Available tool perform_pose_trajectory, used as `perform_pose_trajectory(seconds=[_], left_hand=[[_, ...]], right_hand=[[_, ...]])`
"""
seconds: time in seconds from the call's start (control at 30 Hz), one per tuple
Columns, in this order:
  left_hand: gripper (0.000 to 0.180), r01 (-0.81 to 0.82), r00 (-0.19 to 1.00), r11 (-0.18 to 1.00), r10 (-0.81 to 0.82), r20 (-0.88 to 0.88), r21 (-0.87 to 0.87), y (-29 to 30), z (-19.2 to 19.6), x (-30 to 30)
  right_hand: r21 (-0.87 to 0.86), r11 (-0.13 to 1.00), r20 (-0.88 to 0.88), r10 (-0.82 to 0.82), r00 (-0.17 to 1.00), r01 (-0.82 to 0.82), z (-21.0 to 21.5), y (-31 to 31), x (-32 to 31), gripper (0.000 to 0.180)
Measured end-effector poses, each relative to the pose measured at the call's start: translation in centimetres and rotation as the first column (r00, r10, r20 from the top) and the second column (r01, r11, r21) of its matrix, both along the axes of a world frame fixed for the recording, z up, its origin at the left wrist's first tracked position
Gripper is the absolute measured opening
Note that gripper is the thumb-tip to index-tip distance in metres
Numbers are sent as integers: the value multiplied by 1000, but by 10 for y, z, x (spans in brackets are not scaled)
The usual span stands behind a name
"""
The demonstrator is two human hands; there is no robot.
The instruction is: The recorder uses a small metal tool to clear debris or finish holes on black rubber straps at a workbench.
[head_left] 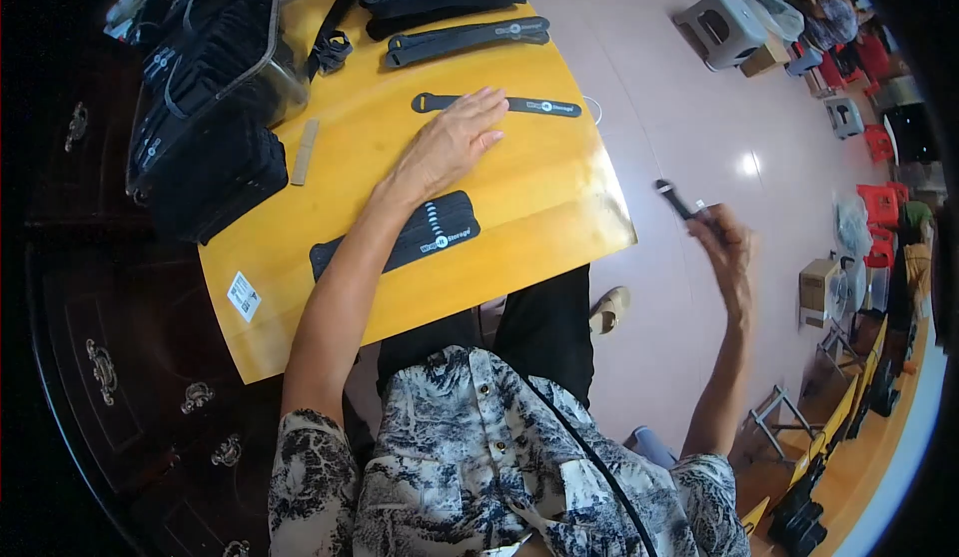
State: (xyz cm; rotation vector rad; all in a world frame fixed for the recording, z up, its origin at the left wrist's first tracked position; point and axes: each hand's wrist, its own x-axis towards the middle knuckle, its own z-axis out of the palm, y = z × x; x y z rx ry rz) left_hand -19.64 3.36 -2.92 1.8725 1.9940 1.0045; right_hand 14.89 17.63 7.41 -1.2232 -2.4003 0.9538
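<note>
A single black strap with an oval slot at its left end lies across the yellow table. Over its middle rests my left hand, flat, fingers stretched and close together. My right hand is out past the table's right edge, above the floor, fingers closed round a short dark strap with a pale band near its tip. Under my left forearm a fanned stack of black straps lies near the front edge. Farther back sits a small bundle of straps.
A clear plastic bin full of black straps stands at the table's left, with a thick stack of straps beside it. A brown strip lies on the yellow tabletop. Grey stool and people are farther right.
</note>
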Motion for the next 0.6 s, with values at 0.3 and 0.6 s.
perform_pose_trajectory(seconds=[0.3,0.6], left_hand=[[36,77,757,997,-41,652,-27,-92,77,70],[17,-367,411,900,384,827,-236,-194,69,114]], right_hand=[[-312,939,-129,108,986,-144,7,-114,-75,15],[-181,846,-51,501,864,-502,0,-132,-101,18]])
